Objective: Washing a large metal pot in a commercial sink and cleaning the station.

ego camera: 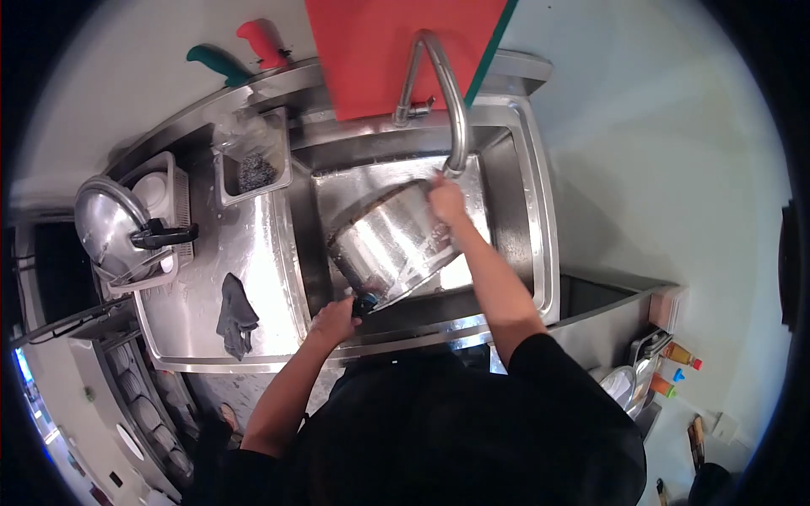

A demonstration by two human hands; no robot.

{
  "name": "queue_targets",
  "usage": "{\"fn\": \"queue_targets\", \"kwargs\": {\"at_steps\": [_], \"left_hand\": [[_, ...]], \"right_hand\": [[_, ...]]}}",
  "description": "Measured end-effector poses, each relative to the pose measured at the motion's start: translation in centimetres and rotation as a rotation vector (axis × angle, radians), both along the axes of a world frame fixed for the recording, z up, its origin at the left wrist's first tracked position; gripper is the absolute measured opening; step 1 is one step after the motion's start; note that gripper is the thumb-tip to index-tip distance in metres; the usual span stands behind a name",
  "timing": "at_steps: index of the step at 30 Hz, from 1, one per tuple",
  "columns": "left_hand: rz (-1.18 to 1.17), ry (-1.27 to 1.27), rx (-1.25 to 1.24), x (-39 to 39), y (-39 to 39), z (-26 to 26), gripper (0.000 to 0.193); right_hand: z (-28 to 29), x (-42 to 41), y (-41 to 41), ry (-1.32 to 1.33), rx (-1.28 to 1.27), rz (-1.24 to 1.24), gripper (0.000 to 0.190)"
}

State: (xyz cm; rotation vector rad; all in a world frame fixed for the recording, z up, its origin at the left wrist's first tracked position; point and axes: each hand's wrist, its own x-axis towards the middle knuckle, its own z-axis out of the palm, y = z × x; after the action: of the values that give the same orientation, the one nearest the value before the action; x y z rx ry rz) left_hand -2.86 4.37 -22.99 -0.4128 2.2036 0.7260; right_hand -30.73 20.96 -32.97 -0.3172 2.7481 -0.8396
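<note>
A large metal pot (392, 237) lies tilted on its side in the stainless steel sink (544, 209), its outside wet and shiny. My left hand (336, 321) is closed around the pot's dark handle (365, 305) at the sink's front edge. At the pot's far right side, just under the spout of the curved faucet (457, 126), is my right hand (447, 201). Its fingers are partly hidden and blurred, so whether it grips anything does not show.
Left on the drainboard (202, 253) are a dark cloth (237, 316), a metal container (253, 196) with a steel scourer (255, 172), and a plastic basket (182, 215) under a metal lid (107, 221). A red board (373, 63) stands behind the faucet.
</note>
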Motion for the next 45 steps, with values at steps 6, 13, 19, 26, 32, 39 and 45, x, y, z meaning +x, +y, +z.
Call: {"fn": "queue_targets", "kwargs": {"at_steps": [6, 13, 19, 26, 32, 39, 45], "left_hand": [[-0.016, 0.045, 0.002, 0.1, -0.3, 0.0, 0.049], [0.066, -0.015, 0.021, 1.2, 0.3, 0.3, 0.039], [0.001, -0.037, -0.022, 0.4, 0.5, 0.6, 0.035], [0.025, -0.069, -0.108, -1.2, 1.8, 2.3, 0.04], [0.727, -0.063, 0.801, -2.0, -4.7, 4.1, 0.059], [1.648, 0.06, 1.11, -2.5, 5.9, 3.5, 0.061], [1.595, 0.623, 0.921, -8.6, 7.0, -1.6, 0.019]], "right_hand": [[12.2, 13.2, -4.1, 0.414, 0.209, 0.862, 0.038], [6.0, 4.7, 4.6, -0.461, -0.173, 0.229, 0.047], [8.3, 10.6, 1.8, 0.203, 0.278, 0.361, 0.06], [13.4, 11.0, -6.8, 0.414, 0.174, 1.014, 0.029], [6.1, 2.0, -0.3, 0.101, -0.262, 0.213, 0.031], [7.8, 11.2, 0.3, 0.43, 0.016, 0.051, 0.043], [10.8, 12.0, 0.9, 0.328, -0.022, 0.624, 0.045]]}}
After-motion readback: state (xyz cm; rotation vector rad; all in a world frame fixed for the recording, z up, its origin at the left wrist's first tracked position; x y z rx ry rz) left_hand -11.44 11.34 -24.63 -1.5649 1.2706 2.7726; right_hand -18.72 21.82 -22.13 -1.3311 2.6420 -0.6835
